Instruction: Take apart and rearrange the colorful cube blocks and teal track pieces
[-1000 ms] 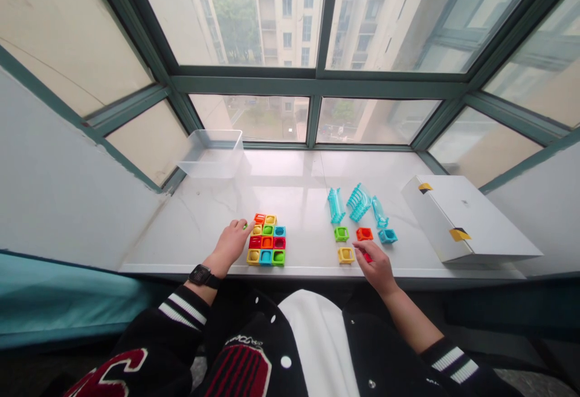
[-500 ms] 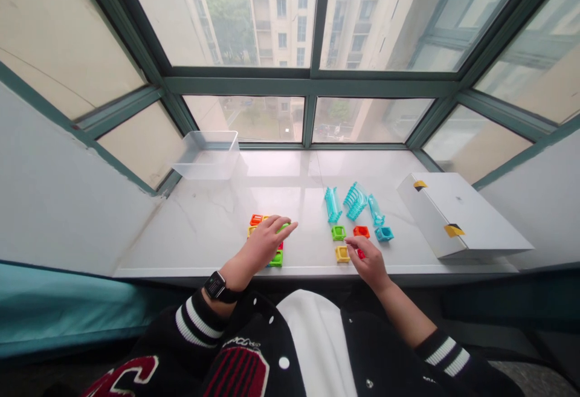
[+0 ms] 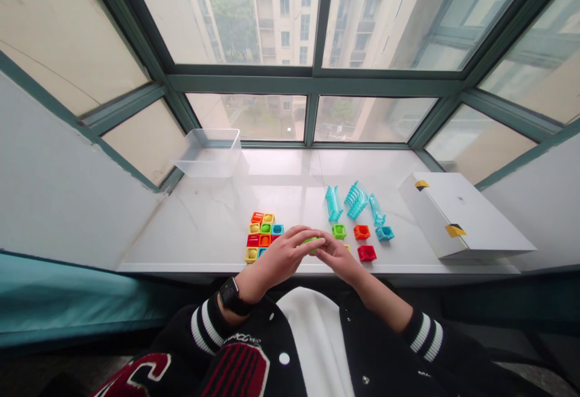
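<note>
My left hand and my right hand meet over the front edge of the sill. Between their fingers is a green block, mostly covered by the fingertips of both. Left of the hands, several coloured blocks in red, orange, yellow, green and blue lie packed side by side, part of them behind my left hand. Beyond my right hand are a loose green block, an orange block, a red block and a blue block. A yellow block is almost hidden behind that hand.
Translucent turquoise track pieces lie behind the loose blocks. A clear plastic bin stands at the back left of the white sill. At the right is a white box with yellow-black tape. Window frames enclose the sill.
My left hand has moved right, off the packed blocks, with a green block now at its fingers. My right hand has come left to meet it, uncovering the red block.
</note>
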Demonstrator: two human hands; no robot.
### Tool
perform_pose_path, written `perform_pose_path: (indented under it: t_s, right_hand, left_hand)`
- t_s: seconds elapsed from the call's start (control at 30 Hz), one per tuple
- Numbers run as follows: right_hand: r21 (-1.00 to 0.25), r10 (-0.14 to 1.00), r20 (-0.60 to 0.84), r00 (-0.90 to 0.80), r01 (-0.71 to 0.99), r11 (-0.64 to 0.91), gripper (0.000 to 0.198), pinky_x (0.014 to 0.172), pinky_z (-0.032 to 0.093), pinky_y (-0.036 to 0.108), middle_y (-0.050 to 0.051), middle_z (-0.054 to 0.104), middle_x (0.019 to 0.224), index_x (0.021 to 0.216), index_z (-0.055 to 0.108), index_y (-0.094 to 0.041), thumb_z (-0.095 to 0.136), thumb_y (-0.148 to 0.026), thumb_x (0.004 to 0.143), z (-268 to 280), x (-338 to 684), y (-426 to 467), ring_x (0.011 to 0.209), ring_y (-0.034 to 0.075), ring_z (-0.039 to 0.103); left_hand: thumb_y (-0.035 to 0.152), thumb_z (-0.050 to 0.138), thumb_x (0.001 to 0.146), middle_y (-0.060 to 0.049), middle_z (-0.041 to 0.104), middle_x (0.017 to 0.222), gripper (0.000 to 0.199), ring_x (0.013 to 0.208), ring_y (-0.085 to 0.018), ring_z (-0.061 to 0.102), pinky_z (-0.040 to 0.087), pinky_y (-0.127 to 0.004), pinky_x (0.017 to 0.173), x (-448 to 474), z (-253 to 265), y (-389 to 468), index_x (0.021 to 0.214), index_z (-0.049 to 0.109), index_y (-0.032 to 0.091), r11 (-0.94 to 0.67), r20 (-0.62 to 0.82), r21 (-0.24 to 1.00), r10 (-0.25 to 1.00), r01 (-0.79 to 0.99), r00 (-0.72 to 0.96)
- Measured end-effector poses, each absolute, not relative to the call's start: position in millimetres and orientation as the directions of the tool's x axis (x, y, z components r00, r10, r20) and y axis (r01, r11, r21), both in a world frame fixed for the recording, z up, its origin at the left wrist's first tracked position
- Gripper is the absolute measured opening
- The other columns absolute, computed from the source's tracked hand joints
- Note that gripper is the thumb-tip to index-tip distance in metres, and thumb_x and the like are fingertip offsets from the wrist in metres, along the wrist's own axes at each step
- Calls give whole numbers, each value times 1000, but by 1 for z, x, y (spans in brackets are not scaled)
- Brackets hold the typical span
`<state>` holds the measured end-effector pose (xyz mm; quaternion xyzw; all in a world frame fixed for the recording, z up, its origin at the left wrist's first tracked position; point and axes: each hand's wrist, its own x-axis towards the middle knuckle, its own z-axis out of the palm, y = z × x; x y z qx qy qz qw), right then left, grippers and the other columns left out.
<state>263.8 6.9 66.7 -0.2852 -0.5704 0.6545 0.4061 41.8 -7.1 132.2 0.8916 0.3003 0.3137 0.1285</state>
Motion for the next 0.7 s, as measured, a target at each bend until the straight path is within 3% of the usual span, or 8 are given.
perform_pose_path:
  t_s: [0.17,0.4,0.57,0.7]
  right_hand:
    - [-976,883,72,-463,-216,-34,36,100,59,41,7,75,119,125,69,-27,78,-44,94,69,262,10,113,24,71]
    - [-983,938,102,-332,-176,45,29,86,59,37,4,75,100,109,71,-26,80,-47,91,65,268,11,92,21,72]
    - [-984,954,168,-249,-100,147,27,77,59,34,3,73,94,101,67,-25,78,-47,90,65,269,9,85,20,70]
    - [-976,952,215,-220,-4,219,21,80,60,37,4,72,96,101,67,-26,75,-43,91,68,269,9,88,23,70]
  left_hand:
    - [12,56,102,-10,63,144,58,134,-24,61,57,-47,111,44,123,-11,155,49,34,-694,508,580,718,427,477]
    - [19,70,96,-9,60,146,64,134,-26,61,55,-48,114,52,109,-16,155,48,34,-533,395,712,842,457,367]
    - [20,74,93,-9,63,138,55,121,-23,67,62,-43,103,58,109,-19,145,58,30,-405,301,877,883,258,360]
    - [23,74,94,-12,65,134,48,112,-23,72,63,-47,103,63,102,-20,140,60,24,-236,193,966,931,109,309]
